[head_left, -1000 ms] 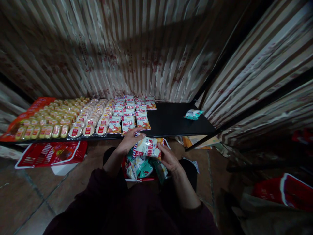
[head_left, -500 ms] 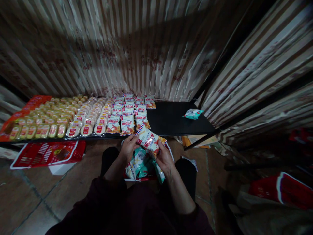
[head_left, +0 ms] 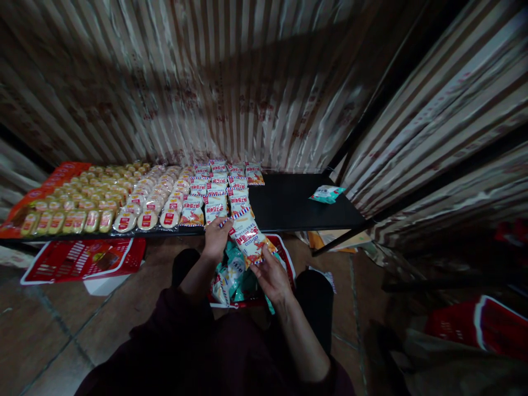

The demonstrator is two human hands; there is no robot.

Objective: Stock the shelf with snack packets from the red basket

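Between my two hands I hold a white and orange snack bag (head_left: pixel 248 237) with red lettering and striped ends. My left hand (head_left: pixel 217 240) pinches its upper left corner, and my right hand (head_left: pixel 273 273) grips its lower right end. Below it, between my knees, a red basket (head_left: pixel 287 254) with a white rim holds several green snack bags (head_left: pixel 236 269), partly hidden by my hands. Just beyond, matching white and orange bags (head_left: pixel 215 206) lie in rows on the black shelf (head_left: pixel 280 209).
Round wrapped crackers (head_left: pixel 147 220) and yellow wrapped cakes (head_left: pixel 58 221) fill the shelf's left side. One green bag (head_left: pixel 327 193) lies at its right. Under the shelf is another red basket (head_left: pixel 82 261). A striped curtain (head_left: pixel 231 82) hangs behind. A striped-edge packet (head_left: pixel 325 278) lies by my right knee.
The held bag has turned more upright, and its face shows more fully. My right hand has shifted down to the bag's lower end; my left hand keeps its corner.
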